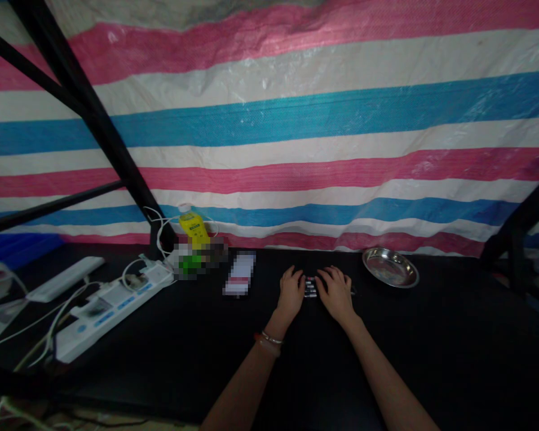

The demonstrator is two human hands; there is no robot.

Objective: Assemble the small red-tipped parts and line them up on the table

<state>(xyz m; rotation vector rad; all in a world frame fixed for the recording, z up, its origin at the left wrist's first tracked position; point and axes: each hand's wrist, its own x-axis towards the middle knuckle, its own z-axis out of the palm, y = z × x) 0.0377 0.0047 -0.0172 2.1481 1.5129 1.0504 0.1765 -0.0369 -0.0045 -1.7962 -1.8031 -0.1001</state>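
Note:
Several small cylinders [310, 289], dark with silvery ends and looking like batteries, lie side by side on the black table [273, 389]. My left hand [291, 293] rests palm down against their left side, thumb toward them and fingers spread forward. From the right, my right hand [336, 293] covers part of the row, its fingers apart and slightly bent. A thin edge of something dark shows beyond the right hand's outer side; its kind is hidden. How much of the row lies under my palms cannot be seen.
A shiny round metal dish [390, 267] stands right of my hands. To the left are a phone [240, 273], a yellow bottle [194, 227] and a white power strip [112, 314] with cables. Black frame posts [112, 143] and a striped sheet [296, 173] border the table.

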